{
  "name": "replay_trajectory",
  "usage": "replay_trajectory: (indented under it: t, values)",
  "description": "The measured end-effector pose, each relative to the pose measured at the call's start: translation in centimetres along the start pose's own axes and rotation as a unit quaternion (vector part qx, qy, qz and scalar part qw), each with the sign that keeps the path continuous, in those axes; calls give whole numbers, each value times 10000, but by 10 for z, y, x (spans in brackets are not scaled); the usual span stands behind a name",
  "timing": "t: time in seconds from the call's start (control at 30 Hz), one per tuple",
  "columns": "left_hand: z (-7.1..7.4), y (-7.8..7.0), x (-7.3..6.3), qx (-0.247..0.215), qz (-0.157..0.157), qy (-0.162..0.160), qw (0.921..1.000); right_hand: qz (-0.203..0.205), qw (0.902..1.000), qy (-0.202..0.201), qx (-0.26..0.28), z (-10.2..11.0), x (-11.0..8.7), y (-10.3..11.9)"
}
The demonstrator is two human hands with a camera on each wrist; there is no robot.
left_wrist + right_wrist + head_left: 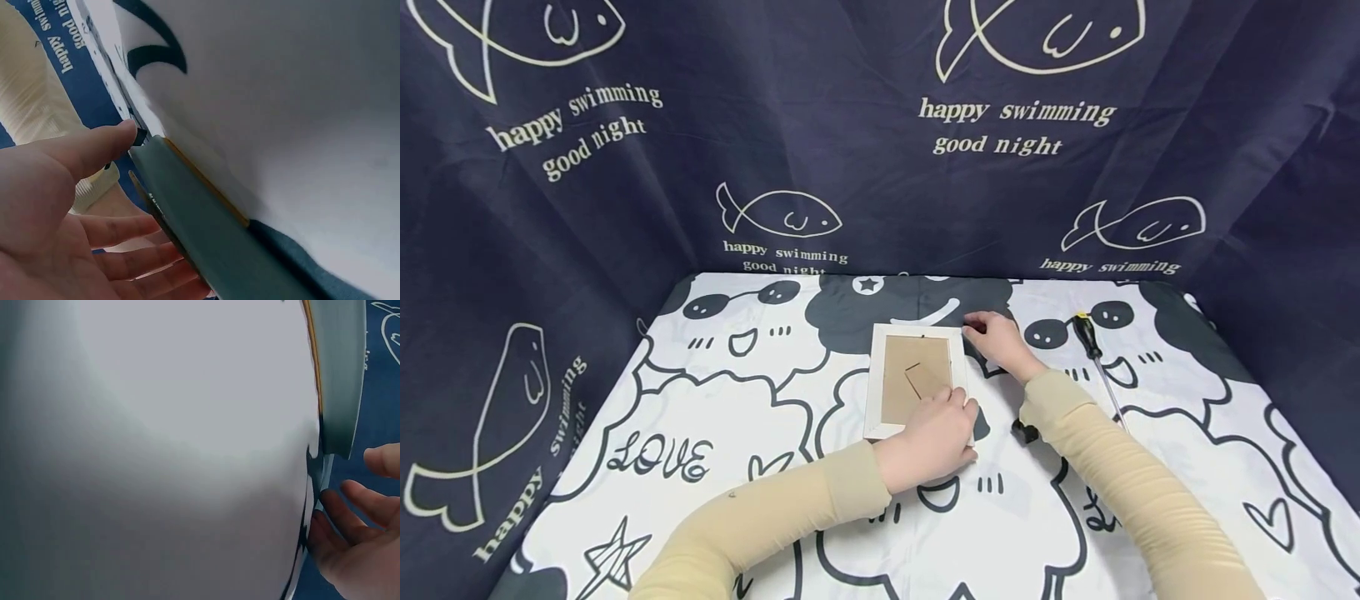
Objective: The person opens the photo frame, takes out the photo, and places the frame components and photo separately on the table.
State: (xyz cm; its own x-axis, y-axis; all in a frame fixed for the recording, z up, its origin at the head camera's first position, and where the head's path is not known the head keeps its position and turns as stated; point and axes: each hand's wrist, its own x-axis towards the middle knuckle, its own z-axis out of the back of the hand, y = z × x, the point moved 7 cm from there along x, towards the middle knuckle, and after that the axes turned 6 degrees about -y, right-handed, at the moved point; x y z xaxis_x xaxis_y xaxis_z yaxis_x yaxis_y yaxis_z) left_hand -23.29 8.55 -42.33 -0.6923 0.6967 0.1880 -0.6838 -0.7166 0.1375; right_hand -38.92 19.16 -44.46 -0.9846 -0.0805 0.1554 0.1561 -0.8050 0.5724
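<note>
A white picture frame (pixel 877 392) lies back side up on the patterned cloth, its brown backing board (pixel 898 367) showing a folded-down stand flap. My left hand (pixel 932 437) holds the frame's lower right part, with fingers over the backing and the thumb near the lower edge. In the left wrist view that thumb (pixel 106 150) is by the frame's corner, while the fingertips are hidden behind a thin board edge. My right hand (pixel 1000 340) is at the frame's upper right corner. Seen from the right wrist, its thumb (pixel 384 459) and fingers are spread just off the corner.
Right of the right forearm lies a screwdriver (pixel 1086 336) with a black and yellow handle. A small black object (pixel 1024 432) sits partly behind that forearm. Dark blue curtains (pixel 880 167) printed with fish hang behind and beside the table.
</note>
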Motion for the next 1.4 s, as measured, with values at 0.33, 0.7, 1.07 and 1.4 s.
replay_trajectory:
  t: [0.33, 0.7, 1.07, 1.4]
  values:
    - [-3, -5, 2, 306, -52, -51, 9995, 56, 10000, -26, -52, -6, 1, 1]
    - [-1, -5, 3, 432, -188, -99, 9988, 159, 9997, 6, -208, -7, 2, 7]
    - [-2, -4, 2, 398, -183, -159, 9989, 1, 9992, 251, -296, -7, 1, 9]
    - [3, -3, -2, 450, -190, -247, 9985, -460, 9980, 425, 128, -6, -1, 7]
